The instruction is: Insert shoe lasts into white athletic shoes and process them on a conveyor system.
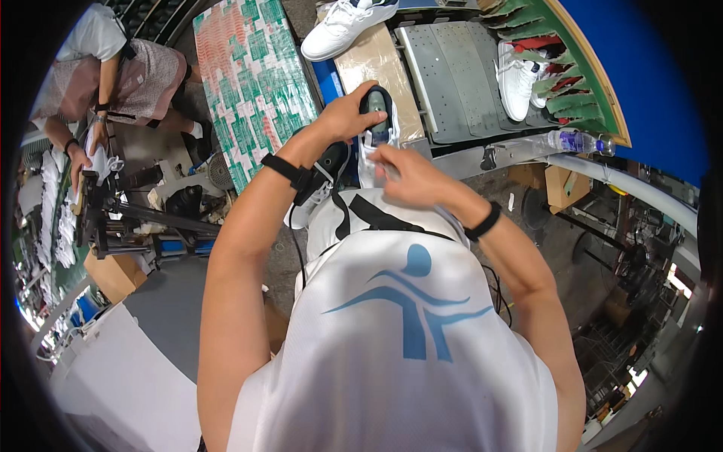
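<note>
A white sneaker with a dark collar point(367, 175) is held in front of my body, its opening facing up. My left hand point(343, 117) grips it around the collar, thumb across the opening and fingers on the far rim. Inside the opening a greenish, glossy surface shows. My right hand point(413, 179) is beside the shoe's lace area, its fingers curled in and partly smeared by motion. Whatever lies between those fingers is hidden. Below my left wrist is a dark object with a cord point(329, 167), partly covered; its kind is unclear.
Another white sneaker point(335, 34) sits on a taped brown cardboard surface point(376, 60) ahead. More white shoes point(516, 83) stand on a grey conveyor by a ragged green strip curtain point(561, 45). A plastic bottle point(580, 142) lies nearby. Left are a tape-covered box point(256, 90) and a co-worker point(98, 71).
</note>
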A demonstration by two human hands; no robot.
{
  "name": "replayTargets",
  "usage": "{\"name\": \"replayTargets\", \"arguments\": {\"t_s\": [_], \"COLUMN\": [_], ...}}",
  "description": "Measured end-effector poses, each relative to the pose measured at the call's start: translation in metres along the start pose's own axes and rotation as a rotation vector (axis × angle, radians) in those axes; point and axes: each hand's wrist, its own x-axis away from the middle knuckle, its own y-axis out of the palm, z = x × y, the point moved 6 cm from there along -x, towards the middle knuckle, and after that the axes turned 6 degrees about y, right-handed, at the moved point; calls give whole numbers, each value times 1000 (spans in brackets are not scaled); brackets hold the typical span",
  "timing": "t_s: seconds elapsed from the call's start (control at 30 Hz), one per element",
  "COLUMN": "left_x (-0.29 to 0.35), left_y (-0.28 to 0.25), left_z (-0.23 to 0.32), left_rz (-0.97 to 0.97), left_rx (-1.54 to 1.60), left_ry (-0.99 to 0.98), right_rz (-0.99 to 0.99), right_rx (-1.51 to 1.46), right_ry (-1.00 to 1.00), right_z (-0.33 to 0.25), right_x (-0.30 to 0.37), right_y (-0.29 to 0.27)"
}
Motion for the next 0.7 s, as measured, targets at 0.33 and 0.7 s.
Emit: {"name": "replayTargets", "arguments": {"t_s": [0.33, 0.7], "left_x": [-16, -38], "left_y": [-3, 24], "left_z": [-27, -27], "left_rz": [-96, 215], "left_rx": [62, -34], "left_ry": [-68, -53], "right_rz": [-331, 426], "right_rx": [-71, 388], "right_ry": [-204, -287], "right_z": [-61, 31], "right_x": [35, 34], "right_y": [28, -22]}}
